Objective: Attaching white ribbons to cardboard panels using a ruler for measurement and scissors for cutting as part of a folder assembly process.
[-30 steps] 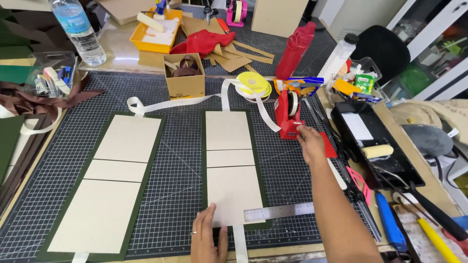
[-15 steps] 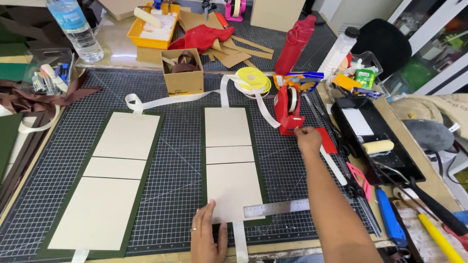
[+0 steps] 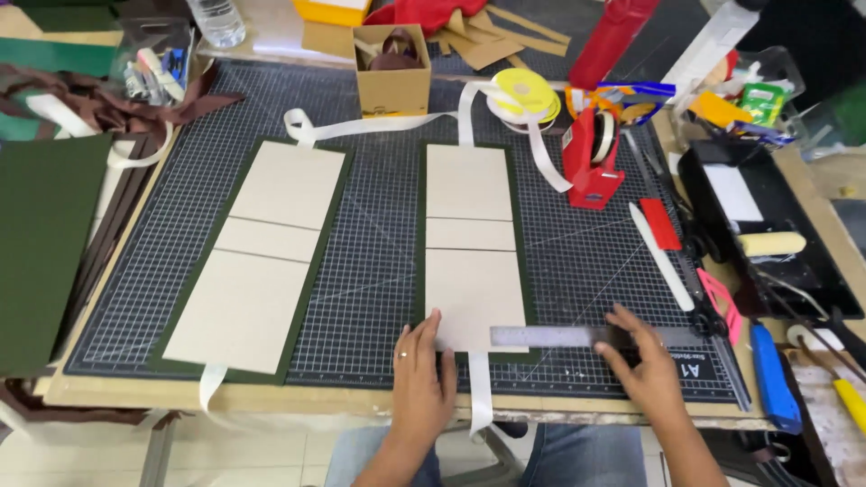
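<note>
Ruler (image 3: 577, 336) lies across near end of middle board panel (image 3: 474, 298) | our left hand (image 3: 422, 379) flat, pinning panel | right hand (image 3: 642, 365) spread on ruler, gripping nothing | we'd press evenly, square to mat (image 3: 379, 261) grid.

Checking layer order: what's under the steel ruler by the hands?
The steel ruler lies across the bottom corner of the right-hand grey board, dark green cover paper and cutting mat. Its right end is covered by the right hand. The left hand presses the board.

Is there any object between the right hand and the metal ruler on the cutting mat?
No. The right hand already rests on the metal ruler; nothing visible lies between them. The left hand presses the board panel beside it.
</note>
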